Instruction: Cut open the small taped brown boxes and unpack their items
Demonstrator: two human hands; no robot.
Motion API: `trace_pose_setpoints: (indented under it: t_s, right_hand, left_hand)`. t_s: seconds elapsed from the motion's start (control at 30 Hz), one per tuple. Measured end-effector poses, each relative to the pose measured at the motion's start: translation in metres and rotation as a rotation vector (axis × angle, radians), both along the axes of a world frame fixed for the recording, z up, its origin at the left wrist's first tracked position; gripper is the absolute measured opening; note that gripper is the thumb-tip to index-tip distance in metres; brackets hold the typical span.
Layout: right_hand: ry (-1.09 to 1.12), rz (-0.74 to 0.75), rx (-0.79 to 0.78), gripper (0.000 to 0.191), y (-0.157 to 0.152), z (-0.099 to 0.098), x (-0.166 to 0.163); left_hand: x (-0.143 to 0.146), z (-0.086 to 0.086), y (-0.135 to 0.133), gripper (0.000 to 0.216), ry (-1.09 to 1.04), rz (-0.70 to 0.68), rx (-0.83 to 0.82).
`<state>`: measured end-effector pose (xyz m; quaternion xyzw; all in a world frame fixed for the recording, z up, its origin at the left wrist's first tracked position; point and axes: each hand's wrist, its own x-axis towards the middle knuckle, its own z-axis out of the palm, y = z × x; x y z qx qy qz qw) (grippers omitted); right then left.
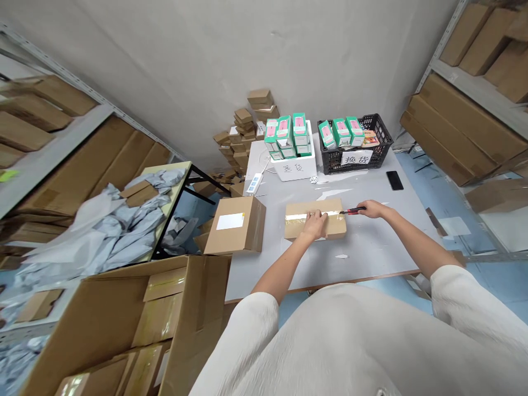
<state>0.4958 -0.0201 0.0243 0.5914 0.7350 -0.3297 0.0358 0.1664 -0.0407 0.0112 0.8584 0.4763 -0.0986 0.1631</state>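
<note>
Broadly, a pale grey rectangular surface (371, 242) fills the middle of the view. A large open brown cardboard carton (124, 308) stands off its near left corner, with smaller taped boxes packed inside. On the left part of the surface sits a closed brown cardboard box with a white label (237, 225), well apart from the hands. Near the middle lies a flat brown cardboard parcel sealed with clear tape (295, 226), its long side running left to right. At the far edge a black plastic lattice crate (381, 140) holds green-and-pink product boxes and bears a white handwritten sign. Just beside it on the left stands a white foam box (295, 168) stacked with more of the same green boxes. The left hand (315, 223) lies palm down on top of the flat parcel, fingers pressing along the tape strip and gripping nothing. The right hand (373, 209) is at the parcel's right end, closed around a slim red-and-black utility knife (353, 210) whose tip meets the parcel's right edge at the tape. A black rectangular phone (395, 180) lies flat near the crate's front right corner, touching nothing.
</note>
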Motion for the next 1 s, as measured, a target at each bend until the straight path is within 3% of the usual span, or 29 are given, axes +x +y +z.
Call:
trace_pose_setpoints:
  t_s: [0.13,0.27,0.47,0.7,0.87,1.0]
  right_hand:
    - [0.080,-0.044,-0.143,0.027,0.001,0.000,-0.009]
    - [0.203,-0.130,-0.303,0.035,-0.008,-0.001,-0.008]
    - [0.286,-0.154,-0.401,0.045,-0.031,-0.009,-0.003]
    - [0.344,-0.264,-0.205,0.047,-0.046,-0.010,0.012]
    - [0.422,-0.308,-0.150,0.046,-0.050,-0.006,0.010]
    - [0.357,-0.264,-0.025,0.045,-0.054,-0.002,0.002]
  left_hand:
    - [-0.004,0.003,-0.001,0.085,0.005,0.014,-0.011]
    - [-0.004,0.003,0.000,0.085,0.002,0.026,-0.019]
    - [-0.004,0.006,0.001,0.085,-0.006,0.042,-0.038]
    - [-0.009,0.004,0.001,0.090,-0.064,0.038,-0.032]
    - [0.001,0.006,0.014,0.041,-0.117,0.096,0.087]
    - [0.010,0.002,0.028,0.054,-0.136,0.134,0.108]
